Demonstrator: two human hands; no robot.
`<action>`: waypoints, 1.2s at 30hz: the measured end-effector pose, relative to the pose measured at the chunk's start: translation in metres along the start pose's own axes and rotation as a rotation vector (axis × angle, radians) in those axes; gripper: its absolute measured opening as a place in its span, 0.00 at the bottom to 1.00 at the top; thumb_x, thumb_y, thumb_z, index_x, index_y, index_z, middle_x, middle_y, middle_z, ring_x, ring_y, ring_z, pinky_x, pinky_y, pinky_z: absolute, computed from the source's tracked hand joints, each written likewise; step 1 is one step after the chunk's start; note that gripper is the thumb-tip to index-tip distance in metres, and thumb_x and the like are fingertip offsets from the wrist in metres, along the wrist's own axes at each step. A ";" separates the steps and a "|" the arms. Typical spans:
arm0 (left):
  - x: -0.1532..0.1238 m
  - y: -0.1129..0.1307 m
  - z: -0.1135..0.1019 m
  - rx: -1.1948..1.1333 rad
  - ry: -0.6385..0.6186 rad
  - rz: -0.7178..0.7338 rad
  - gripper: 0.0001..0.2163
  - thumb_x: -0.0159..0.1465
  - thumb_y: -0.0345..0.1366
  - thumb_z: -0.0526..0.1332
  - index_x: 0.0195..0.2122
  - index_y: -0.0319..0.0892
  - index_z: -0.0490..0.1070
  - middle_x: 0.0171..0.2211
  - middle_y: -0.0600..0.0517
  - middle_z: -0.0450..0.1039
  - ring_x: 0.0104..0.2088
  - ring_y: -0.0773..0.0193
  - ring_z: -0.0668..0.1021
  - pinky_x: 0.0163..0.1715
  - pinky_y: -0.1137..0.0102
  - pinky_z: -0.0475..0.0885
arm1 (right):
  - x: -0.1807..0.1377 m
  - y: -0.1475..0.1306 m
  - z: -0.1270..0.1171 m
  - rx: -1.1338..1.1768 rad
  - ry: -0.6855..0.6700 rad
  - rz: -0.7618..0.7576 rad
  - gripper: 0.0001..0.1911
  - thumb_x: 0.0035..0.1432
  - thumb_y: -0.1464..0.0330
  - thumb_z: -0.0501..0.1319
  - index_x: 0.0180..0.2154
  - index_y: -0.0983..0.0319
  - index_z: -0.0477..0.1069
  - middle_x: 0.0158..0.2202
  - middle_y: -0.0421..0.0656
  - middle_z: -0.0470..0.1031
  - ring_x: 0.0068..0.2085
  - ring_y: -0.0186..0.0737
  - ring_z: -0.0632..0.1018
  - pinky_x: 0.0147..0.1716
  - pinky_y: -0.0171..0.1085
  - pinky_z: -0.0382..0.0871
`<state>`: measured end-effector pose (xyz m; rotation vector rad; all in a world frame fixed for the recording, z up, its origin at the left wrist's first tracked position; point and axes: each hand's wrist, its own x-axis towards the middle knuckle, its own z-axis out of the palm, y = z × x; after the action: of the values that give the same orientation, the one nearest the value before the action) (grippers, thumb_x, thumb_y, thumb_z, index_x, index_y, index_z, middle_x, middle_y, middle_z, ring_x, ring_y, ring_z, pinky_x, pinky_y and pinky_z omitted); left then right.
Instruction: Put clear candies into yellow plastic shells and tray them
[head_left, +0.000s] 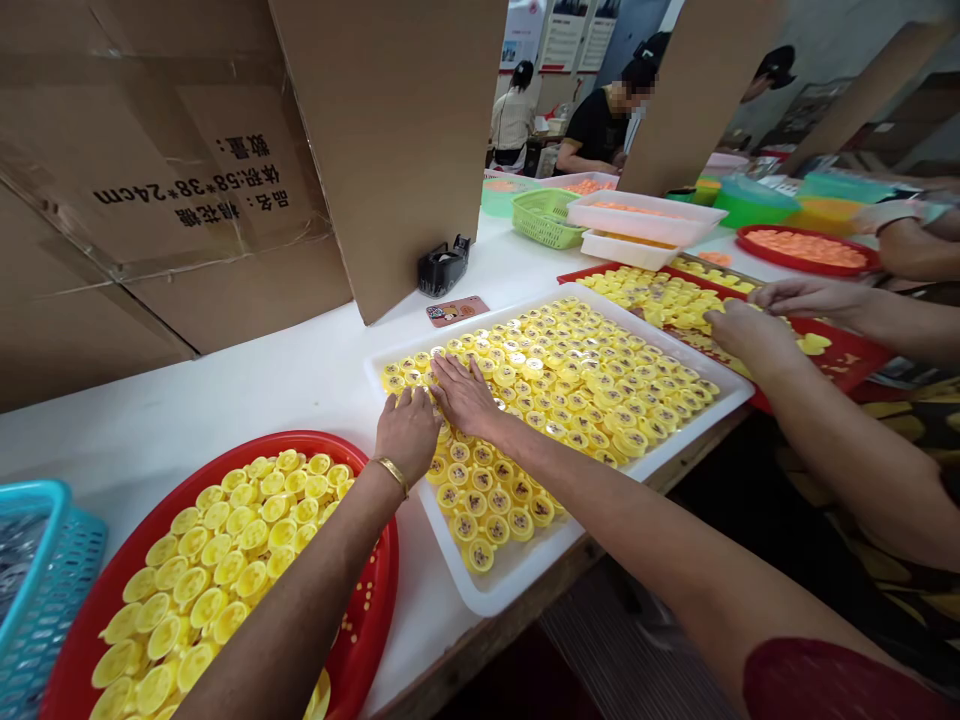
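A white tray (pixel 480 595) holds many round yellow plastic pieces (pixel 540 420) with small dark printed pictures on their tops, set close together in rows. My left hand (pixel 409 435), wearing a gold-coloured bracelet, is at the tray's left side with its fingers curled down; what they grip, if anything, is hidden. Beside it, my right hand (pixel 465 395) lies palm down over the pieces, fingers stretched out. At the lower left, a red round tray (pixel 375 600) is heaped with yellow cup-shaped pieces (pixel 225 550) that show no picture.
A blue basket (pixel 82 540) stands at the far left. Cardboard (pixel 405 120) rises behind the table, near a black tape dispenser (pixel 444 265) and a printed card (pixel 456 311). At right, a co-worker's hands (pixel 757 335) are over a red tray (pixel 862 350) of yellow pieces.
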<state>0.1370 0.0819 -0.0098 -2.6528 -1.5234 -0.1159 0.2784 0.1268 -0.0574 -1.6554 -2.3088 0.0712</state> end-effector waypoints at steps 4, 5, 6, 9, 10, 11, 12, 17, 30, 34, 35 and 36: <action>-0.008 0.002 -0.003 -0.003 0.011 -0.011 0.19 0.69 0.35 0.49 0.55 0.29 0.65 0.55 0.36 0.67 0.59 0.48 0.66 0.57 0.57 0.61 | 0.000 -0.001 -0.001 0.013 0.001 0.005 0.30 0.68 0.59 0.36 0.65 0.66 0.51 0.68 0.45 0.49 0.68 0.45 0.50 0.65 0.53 0.34; -0.012 0.004 -0.004 -0.009 0.015 -0.011 0.19 0.69 0.35 0.49 0.56 0.29 0.64 0.57 0.36 0.66 0.60 0.48 0.65 0.58 0.57 0.61 | 0.000 -0.001 -0.002 0.018 0.001 0.005 0.30 0.68 0.60 0.36 0.65 0.66 0.51 0.68 0.45 0.49 0.68 0.45 0.50 0.65 0.53 0.34; -0.018 0.007 -0.005 -0.018 0.018 -0.008 0.19 0.68 0.36 0.50 0.56 0.29 0.64 0.58 0.37 0.65 0.61 0.48 0.64 0.58 0.56 0.60 | 0.000 -0.002 -0.004 0.022 0.001 0.004 0.29 0.68 0.60 0.37 0.65 0.66 0.51 0.68 0.45 0.49 0.68 0.45 0.50 0.65 0.53 0.34; -0.037 0.016 -0.007 -0.053 0.034 0.011 0.18 0.67 0.36 0.52 0.55 0.31 0.66 0.58 0.37 0.65 0.61 0.48 0.64 0.59 0.54 0.60 | -0.004 -0.003 -0.009 0.035 0.006 -0.014 0.29 0.68 0.61 0.38 0.65 0.65 0.51 0.68 0.44 0.50 0.68 0.43 0.50 0.65 0.53 0.33; -0.043 0.018 -0.008 -0.060 0.044 0.013 0.18 0.67 0.36 0.53 0.54 0.31 0.66 0.58 0.37 0.65 0.62 0.48 0.64 0.59 0.54 0.60 | -0.007 -0.004 -0.011 0.039 0.007 -0.034 0.28 0.68 0.61 0.38 0.65 0.64 0.51 0.68 0.43 0.50 0.68 0.42 0.50 0.66 0.52 0.32; -0.049 0.020 -0.008 -0.064 0.058 0.008 0.18 0.67 0.36 0.53 0.54 0.31 0.66 0.59 0.37 0.65 0.62 0.48 0.64 0.59 0.53 0.60 | -0.009 -0.005 -0.013 0.041 0.005 -0.063 0.28 0.68 0.61 0.38 0.65 0.63 0.51 0.68 0.42 0.51 0.68 0.41 0.49 0.66 0.52 0.32; -0.054 0.021 -0.009 -0.064 0.071 -0.002 0.18 0.67 0.36 0.53 0.55 0.32 0.66 0.59 0.37 0.65 0.62 0.48 0.64 0.59 0.53 0.60 | -0.011 -0.006 -0.015 0.042 -0.001 -0.095 0.28 0.68 0.60 0.37 0.65 0.62 0.51 0.68 0.42 0.51 0.68 0.41 0.49 0.66 0.52 0.31; -0.070 0.022 -0.009 -0.071 0.113 -0.032 0.18 0.67 0.36 0.52 0.56 0.32 0.65 0.59 0.37 0.64 0.62 0.48 0.64 0.59 0.54 0.61 | -0.017 -0.012 -0.015 0.038 -0.088 -0.140 0.31 0.68 0.56 0.37 0.66 0.64 0.50 0.68 0.44 0.50 0.68 0.43 0.50 0.65 0.54 0.34; -0.116 0.005 -0.007 -0.174 0.281 -0.090 0.16 0.68 0.33 0.50 0.54 0.34 0.66 0.57 0.37 0.66 0.60 0.48 0.65 0.57 0.53 0.66 | -0.030 -0.028 -0.017 0.034 -0.055 -0.305 0.33 0.67 0.54 0.37 0.67 0.65 0.44 0.69 0.46 0.46 0.69 0.44 0.47 0.65 0.54 0.30; -0.102 -0.011 -0.009 -0.212 0.340 -0.105 0.14 0.67 0.32 0.50 0.50 0.36 0.71 0.53 0.39 0.69 0.58 0.50 0.66 0.56 0.55 0.66 | -0.033 -0.028 -0.017 0.025 -0.031 -0.300 0.32 0.68 0.55 0.37 0.67 0.65 0.44 0.69 0.46 0.46 0.69 0.44 0.46 0.65 0.55 0.30; -0.093 -0.015 -0.011 -0.216 0.349 -0.110 0.14 0.67 0.32 0.51 0.48 0.37 0.73 0.51 0.40 0.70 0.56 0.51 0.67 0.55 0.56 0.67 | -0.033 -0.028 -0.018 0.021 -0.026 -0.291 0.32 0.68 0.56 0.37 0.67 0.65 0.44 0.69 0.46 0.45 0.69 0.44 0.46 0.65 0.55 0.31; -0.082 -0.020 -0.012 -0.217 0.352 -0.121 0.13 0.67 0.31 0.51 0.46 0.38 0.75 0.50 0.41 0.71 0.54 0.51 0.68 0.54 0.57 0.67 | -0.034 -0.027 -0.018 0.017 -0.025 -0.286 0.32 0.68 0.55 0.38 0.67 0.64 0.44 0.69 0.46 0.45 0.69 0.45 0.46 0.65 0.55 0.31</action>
<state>0.0779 0.0200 -0.0059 -2.5084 -1.6226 -0.7527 0.2688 0.0835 -0.0418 -1.3076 -2.5301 0.0500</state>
